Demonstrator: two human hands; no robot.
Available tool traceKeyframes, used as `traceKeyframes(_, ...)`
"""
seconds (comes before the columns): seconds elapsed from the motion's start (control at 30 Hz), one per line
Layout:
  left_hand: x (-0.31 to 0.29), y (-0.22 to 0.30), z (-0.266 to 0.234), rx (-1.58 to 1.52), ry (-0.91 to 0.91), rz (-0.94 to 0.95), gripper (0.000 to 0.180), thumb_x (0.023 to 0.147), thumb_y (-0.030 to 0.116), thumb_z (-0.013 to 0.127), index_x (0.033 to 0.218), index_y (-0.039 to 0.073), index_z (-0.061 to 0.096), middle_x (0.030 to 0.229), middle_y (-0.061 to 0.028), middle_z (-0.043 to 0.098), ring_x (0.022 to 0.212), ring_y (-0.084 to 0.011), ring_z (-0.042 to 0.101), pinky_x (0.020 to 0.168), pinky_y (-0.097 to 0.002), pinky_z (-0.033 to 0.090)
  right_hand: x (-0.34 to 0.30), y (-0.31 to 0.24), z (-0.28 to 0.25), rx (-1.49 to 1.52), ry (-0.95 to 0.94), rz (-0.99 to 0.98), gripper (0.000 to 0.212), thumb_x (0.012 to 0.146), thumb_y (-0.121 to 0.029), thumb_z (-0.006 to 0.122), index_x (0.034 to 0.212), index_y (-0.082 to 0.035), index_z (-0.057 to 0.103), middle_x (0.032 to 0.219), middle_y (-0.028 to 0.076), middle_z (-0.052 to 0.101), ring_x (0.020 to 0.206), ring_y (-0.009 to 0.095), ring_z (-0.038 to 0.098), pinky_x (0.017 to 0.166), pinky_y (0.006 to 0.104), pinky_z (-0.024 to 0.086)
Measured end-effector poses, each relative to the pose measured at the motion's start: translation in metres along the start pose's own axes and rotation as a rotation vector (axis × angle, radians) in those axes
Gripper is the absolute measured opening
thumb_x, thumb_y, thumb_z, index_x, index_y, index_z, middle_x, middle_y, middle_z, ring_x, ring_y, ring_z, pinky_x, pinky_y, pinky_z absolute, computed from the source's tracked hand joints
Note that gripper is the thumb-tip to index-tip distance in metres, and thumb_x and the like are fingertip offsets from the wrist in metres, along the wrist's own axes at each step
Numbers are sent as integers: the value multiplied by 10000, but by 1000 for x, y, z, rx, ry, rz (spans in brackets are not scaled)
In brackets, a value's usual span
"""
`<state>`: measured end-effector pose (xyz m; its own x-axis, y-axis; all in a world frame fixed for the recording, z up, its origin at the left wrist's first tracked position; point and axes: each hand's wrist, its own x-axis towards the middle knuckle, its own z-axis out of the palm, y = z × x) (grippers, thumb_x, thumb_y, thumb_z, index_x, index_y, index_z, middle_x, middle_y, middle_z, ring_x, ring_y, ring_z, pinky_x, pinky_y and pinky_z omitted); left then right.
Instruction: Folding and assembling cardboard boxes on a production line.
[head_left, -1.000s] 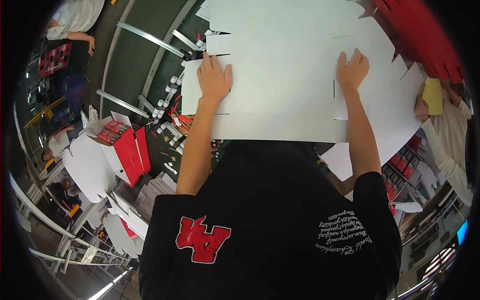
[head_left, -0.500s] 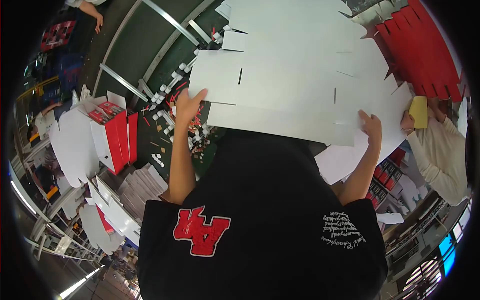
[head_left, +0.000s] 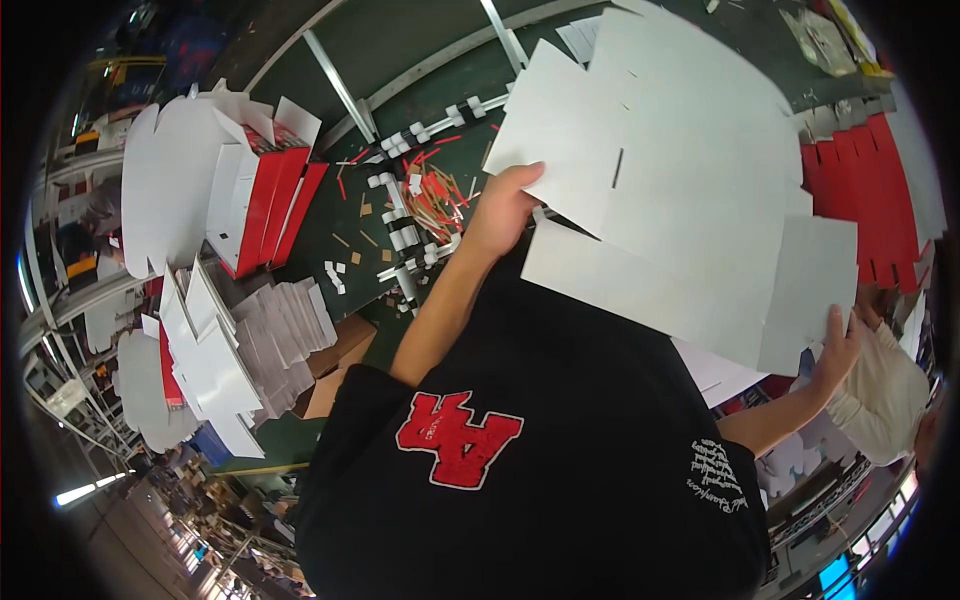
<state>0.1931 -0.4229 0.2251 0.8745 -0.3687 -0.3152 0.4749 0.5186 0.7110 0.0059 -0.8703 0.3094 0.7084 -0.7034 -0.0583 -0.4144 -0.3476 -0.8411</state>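
Observation:
A large white die-cut cardboard sheet [head_left: 690, 210] with flaps and slots is lifted in front of my black shirt, tilted down to the right. My left hand [head_left: 505, 205] grips its left edge, thumb on top. Its lower right corner sits in the grip of my right hand [head_left: 835, 350]. Below the sheet lie more white sheets [head_left: 720, 375], partly hidden.
Red box blanks [head_left: 875, 200] are stacked at the right. A co-worker's pale sleeve [head_left: 880, 385] is at the right edge. Folded red-and-white cartons [head_left: 265, 190] and white sheet stacks [head_left: 230, 350] stand at the left. Red and white scraps [head_left: 425, 200] litter the green bench.
The sheet has been lifted off the stack and swung toward me, tilting right side down. My view has turned left, showing more of the cartons at the left.

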Motion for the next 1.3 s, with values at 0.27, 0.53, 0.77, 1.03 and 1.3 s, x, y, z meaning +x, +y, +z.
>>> traceKeyframes(0.27,-36,64,-105,113,219,315,507,844,13,512,1312,-63,332,1277,-180,476,1167,-263,494,1005,-382,386,13,-109,145,52,41,-346,372,873,-203,623,1087,97,574,999,87,627,879,111,545,795,227,435)
traceKeyframes(0.53,-29,102,-96,130,259,88,486,836,125,615,1236,-77,427,1146,-165,552,1006,-248,586,856,-349,495,-3,-161,137,202,127,-403,313,904,-188,567,1067,78,593,932,87,642,816,117,580,729,234,470)
traceKeyframes(0.77,-13,83,-60,64,100,-30,487,867,166,609,1281,-9,422,1215,-121,516,1133,-223,491,924,-348,448,-15,-159,55,257,289,-463,307,903,-204,561,1077,49,565,973,119,626,821,183,614,691,274,520)
traceKeyframes(1.03,-36,94,-114,472,551,151,428,887,228,592,1199,-50,500,1155,-111,551,1031,-181,523,891,-308,423,0,-130,131,29,-211,-71,353,848,-151,604,1137,42,541,1012,78,605,876,158,596,735,294,513)
traceKeyframes(1.3,-79,68,-181,504,814,376,491,908,231,544,1283,-61,420,1254,-156,499,1127,-224,493,950,-327,391,22,-94,315,133,-613,-148,309,869,-168,607,1080,55,582,1003,86,620,857,155,607,720,298,555)
